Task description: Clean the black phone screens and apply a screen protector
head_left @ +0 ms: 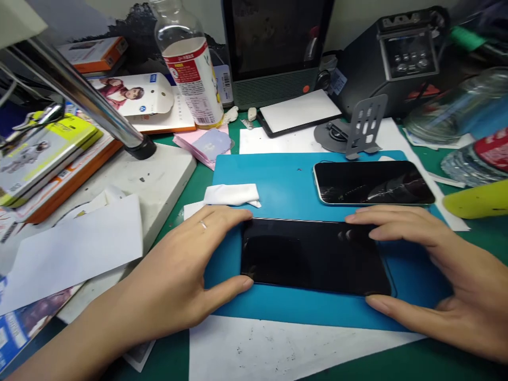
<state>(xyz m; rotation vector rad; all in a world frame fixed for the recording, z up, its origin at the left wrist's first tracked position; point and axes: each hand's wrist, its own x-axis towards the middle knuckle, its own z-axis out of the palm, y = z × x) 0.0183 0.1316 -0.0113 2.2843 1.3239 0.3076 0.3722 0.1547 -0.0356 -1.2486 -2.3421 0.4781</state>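
A black smartphone [313, 256] lies flat, screen up, on a blue work mat [273, 185]. My left hand [178, 270], with a ring on one finger, grips its left end between thumb and fingertips. At the opposite end, the thumb of my right hand [444, 270] presses the near edge while its fingers rest on the far edge. Behind it lies a second phone [373, 182] with a light frame and what look like cracks or reflections across its dark screen. A folded white wipe [232, 194] sits just beyond my left fingertips.
A lamp base [170, 164] with a metal pole stands left, near stacked boxes [47, 159] and white paper [75, 248]. At the back are a labelled bottle [190, 79], a dark screen device [278, 37], a phone stand [365, 127] and a black machine [389, 63]. Bottles crowd the right.
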